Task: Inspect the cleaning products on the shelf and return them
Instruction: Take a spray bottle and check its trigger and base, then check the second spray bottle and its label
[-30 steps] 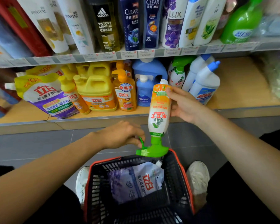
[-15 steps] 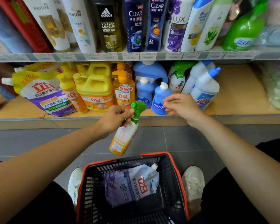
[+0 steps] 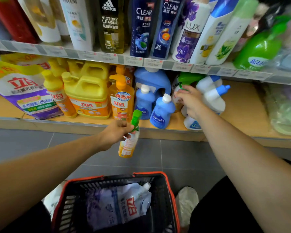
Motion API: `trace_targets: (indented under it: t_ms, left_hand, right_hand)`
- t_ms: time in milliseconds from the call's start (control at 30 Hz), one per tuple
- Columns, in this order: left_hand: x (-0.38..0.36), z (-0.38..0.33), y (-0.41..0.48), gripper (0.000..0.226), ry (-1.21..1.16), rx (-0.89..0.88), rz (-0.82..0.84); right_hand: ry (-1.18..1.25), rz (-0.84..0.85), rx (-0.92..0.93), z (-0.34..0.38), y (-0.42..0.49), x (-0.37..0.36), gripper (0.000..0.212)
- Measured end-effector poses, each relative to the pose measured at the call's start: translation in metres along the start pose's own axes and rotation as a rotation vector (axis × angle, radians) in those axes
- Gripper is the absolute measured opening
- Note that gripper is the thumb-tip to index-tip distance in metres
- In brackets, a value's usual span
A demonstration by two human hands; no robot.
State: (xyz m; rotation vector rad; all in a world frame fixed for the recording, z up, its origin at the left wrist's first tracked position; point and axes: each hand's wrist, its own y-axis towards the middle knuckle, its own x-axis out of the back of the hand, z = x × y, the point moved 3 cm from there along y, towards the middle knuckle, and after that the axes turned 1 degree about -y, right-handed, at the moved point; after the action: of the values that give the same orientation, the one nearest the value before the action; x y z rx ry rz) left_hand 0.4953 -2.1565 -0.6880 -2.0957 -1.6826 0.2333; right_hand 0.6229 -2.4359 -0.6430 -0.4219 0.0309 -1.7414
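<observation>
We are holding a spray bottle (image 3: 129,143) in our left hand (image 3: 115,132), the fingers clamping around its neck under the green trigger, and it is hanging tilted just in front of the lower shelf (image 3: 242,105) edge. Our right hand (image 3: 191,103) is stretching onto this shelf, its fingers curling at a green-topped bottle (image 3: 188,78) standing there; we cannot tell if they are gripping it. Below the shelf a basket (image 3: 148,173) is carrying a pouch (image 3: 121,204).

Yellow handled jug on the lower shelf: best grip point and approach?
Hook the moulded handle atop the yellow jug, coming from the front, under the upper shelf. Its opening faces the aisle; the orange pump bottle and yellow pump bottle crowd both sides, so a body grip looks awkward.
</observation>
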Motion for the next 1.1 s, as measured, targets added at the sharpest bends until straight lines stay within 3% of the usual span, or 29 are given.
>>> trace_targets:
  t_ms: [133,233,333,400,467,700,833,967,1100]
  left_hand:
    - [0.001,0.024,0.007,0.013,0.050,0.090,0.098]
    - [0.003,0.038,0.005,0.016,0.097,0.149,0.163]
    - [0.007,0.050,-0.001,0.029,0.158,0.196,0.228]
    - [0.009,0.056,-0.004,0.030,0.188,0.206,0.228]
    - [0.011,0.058,-0.005,0.024,0.205,0.202,0.201]
    - [0.015,0.066,-0.006,0.017,0.342,0.195,0.162]
    - [0.016,0.056,-0.006,0.026,0.530,0.168,0.175]
    - [0.021,0.031,-0.008,0.021,0.744,0.011,0.117]
    - [0.013,0.001,-0.016,0.011,0.584,-0.130,0.103]
  right_hand:
    - [0.247,0.122,-0.118,-0.005,0.013,-0.006,0.053]
    - [0.300,-0.021,-0.089,-0.013,0.016,-0.001,0.043]
    - [0.314,-0.124,-0.054,-0.018,0.013,0.000,0.061]
    - [0.350,-0.051,-0.066,-0.017,0.013,-0.005,0.081]
    - [0.380,0.054,-0.077,-0.012,0.015,-0.008,0.085]
    - [0.621,0.279,-0.099,0.009,0.011,0.003,0.046]
    - [0.724,0.301,-0.212,0.011,-0.004,0.008,0.018]
    - [0.656,0.282,-0.332,0.011,-0.024,0.020,0.022]
    - [0.448,0.250,-0.324,0.021,-0.048,0.031,0.026]
